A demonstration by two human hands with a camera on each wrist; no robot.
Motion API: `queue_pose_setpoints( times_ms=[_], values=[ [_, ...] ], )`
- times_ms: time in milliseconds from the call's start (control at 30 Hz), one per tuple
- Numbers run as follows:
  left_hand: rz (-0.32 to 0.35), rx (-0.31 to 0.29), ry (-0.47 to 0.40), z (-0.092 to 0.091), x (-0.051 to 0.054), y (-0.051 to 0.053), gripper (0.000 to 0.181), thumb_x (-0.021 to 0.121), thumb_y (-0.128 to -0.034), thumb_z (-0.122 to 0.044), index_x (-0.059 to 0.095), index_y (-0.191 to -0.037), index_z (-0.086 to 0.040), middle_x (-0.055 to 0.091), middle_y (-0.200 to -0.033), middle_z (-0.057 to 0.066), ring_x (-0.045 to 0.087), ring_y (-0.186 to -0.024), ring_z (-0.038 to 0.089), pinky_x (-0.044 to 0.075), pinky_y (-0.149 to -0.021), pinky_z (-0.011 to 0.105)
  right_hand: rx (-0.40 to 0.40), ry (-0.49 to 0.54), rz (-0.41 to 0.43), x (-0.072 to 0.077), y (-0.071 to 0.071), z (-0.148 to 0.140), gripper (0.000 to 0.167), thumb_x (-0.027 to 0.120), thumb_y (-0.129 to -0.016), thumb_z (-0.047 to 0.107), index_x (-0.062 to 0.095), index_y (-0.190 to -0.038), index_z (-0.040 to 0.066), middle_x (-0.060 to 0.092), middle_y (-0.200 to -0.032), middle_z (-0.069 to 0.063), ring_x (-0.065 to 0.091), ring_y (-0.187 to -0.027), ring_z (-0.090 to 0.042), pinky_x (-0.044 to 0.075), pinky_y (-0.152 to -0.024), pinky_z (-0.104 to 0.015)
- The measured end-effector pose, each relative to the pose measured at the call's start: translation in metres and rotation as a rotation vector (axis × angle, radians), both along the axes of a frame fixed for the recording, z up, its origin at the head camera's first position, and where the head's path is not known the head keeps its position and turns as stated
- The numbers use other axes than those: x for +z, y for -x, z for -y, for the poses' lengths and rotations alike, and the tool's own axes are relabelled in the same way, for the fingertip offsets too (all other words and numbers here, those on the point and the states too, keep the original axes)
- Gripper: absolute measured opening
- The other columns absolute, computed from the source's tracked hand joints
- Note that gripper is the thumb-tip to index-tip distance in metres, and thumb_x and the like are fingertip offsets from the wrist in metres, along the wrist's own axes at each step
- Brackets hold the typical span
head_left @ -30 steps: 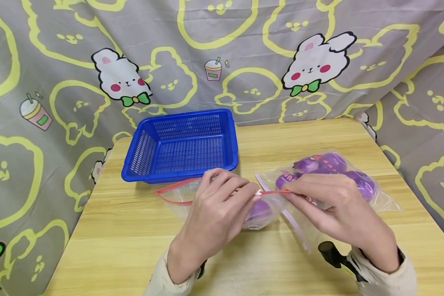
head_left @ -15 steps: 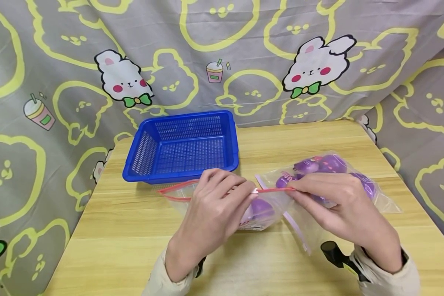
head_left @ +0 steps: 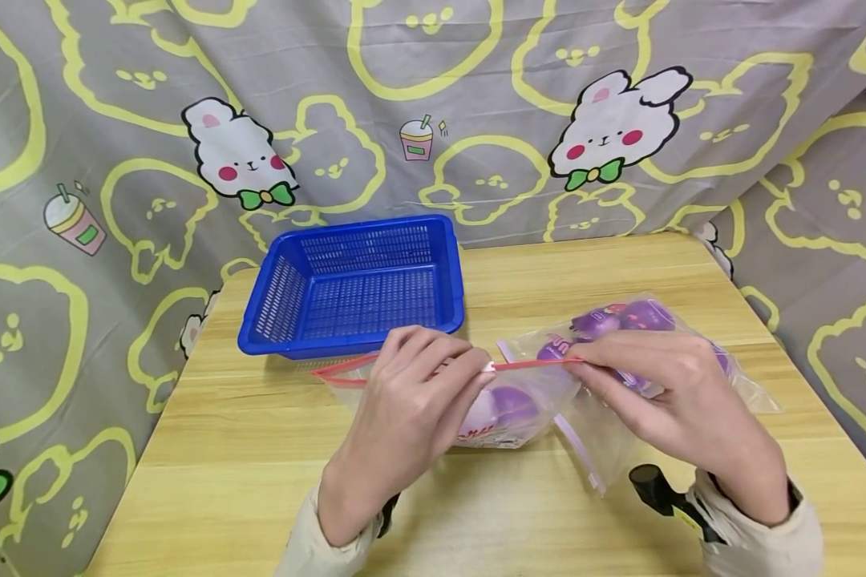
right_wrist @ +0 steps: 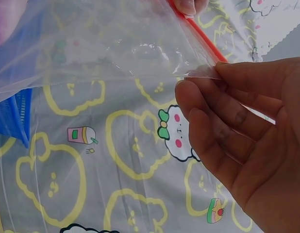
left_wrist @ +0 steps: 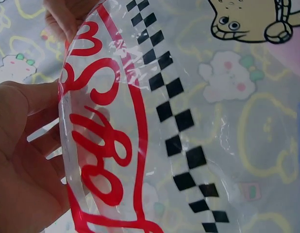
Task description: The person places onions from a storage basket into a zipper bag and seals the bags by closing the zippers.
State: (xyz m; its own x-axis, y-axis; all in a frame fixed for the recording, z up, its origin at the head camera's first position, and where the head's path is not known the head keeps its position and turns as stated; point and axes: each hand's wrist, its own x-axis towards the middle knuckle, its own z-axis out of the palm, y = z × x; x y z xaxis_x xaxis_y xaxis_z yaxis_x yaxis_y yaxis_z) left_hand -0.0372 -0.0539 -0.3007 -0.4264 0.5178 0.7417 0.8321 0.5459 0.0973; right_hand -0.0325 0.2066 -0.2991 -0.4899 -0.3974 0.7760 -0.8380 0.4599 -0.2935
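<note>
A clear zip bag with a red zip strip (head_left: 534, 365) hangs between my hands, with purple and pale round things (head_left: 512, 405) inside. My left hand (head_left: 407, 405) pinches the red strip at its white slider (head_left: 488, 367). The strip's right end is pinched by my right hand (head_left: 674, 393), between thumb and index finger. Left of the slider, the bag's mouth (head_left: 342, 371) gapes. Red lettering (left_wrist: 104, 141) and a black checker pattern fill the left wrist view. In the right wrist view the right hand (right_wrist: 257, 141) grips the bag's corner, other fingers loosely bent.
A second clear zip bag with a lilac strip (head_left: 579, 451) lies under and behind my right hand, holding several purple round things (head_left: 645, 315). Farther back on the left stands a blue plastic basket (head_left: 375, 340). Patterned cloth (head_left: 491, 104) hangs behind the wooden table (head_left: 209, 473).
My left hand and the white slider have shifted slightly left, while my right hand has moved slightly right and up. The closed red strip between them is longer.
</note>
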Motion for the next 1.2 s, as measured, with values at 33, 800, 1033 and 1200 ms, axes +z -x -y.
queue_pose_setpoints(
  times_ms=[33,800,1033,1200],
  values=[
    [0.001,0.001,-0.001,0.0,0.0,0.0,0.014,0.063,-0.0985,-0.02,0.074,-0.095,-0.011,0.069,-0.094,-0.001,0.063,-0.093,0.016,0.047,-0.087,0.037,-0.002,0.0,0.001,0.0,0.0,0.0,0.034,0.06,-0.1,0.036,0.078,-0.088,0.009,0.074,-0.082,0.003,0.064,-0.071,-0.002,0.046,-0.064,-0.015],
    [0.065,0.018,-0.016,0.006,0.0,0.004,0.015,0.065,-0.0976,-0.02,0.076,-0.095,-0.011,0.07,-0.094,0.0,0.063,-0.094,0.017,0.045,-0.089,0.037,-0.049,-0.005,0.02,-0.003,0.004,-0.01,0.04,0.059,-0.099,0.041,0.079,-0.089,0.009,0.075,-0.083,0.002,0.067,-0.073,-0.003,0.05,-0.07,-0.012],
    [0.084,0.015,-0.032,0.009,0.0,0.006,0.013,0.066,-0.0968,-0.019,0.076,-0.095,-0.01,0.071,-0.095,0.001,0.064,-0.094,0.017,0.045,-0.091,0.037,-0.047,0.005,0.056,-0.003,0.005,-0.012,0.04,0.057,-0.1,0.042,0.079,-0.089,0.009,0.075,-0.083,0.001,0.066,-0.072,-0.003,0.049,-0.067,-0.013],
    [0.096,0.018,-0.03,0.01,0.0,0.007,0.013,0.066,-0.0969,-0.018,0.075,-0.094,-0.01,0.071,-0.095,0.001,0.064,-0.094,0.017,0.044,-0.091,0.037,-0.047,0.014,0.066,-0.003,0.006,-0.014,0.038,0.06,-0.099,0.04,0.079,-0.089,0.008,0.075,-0.083,-0.001,0.065,-0.07,-0.003,0.048,-0.061,-0.014]
  ],
)
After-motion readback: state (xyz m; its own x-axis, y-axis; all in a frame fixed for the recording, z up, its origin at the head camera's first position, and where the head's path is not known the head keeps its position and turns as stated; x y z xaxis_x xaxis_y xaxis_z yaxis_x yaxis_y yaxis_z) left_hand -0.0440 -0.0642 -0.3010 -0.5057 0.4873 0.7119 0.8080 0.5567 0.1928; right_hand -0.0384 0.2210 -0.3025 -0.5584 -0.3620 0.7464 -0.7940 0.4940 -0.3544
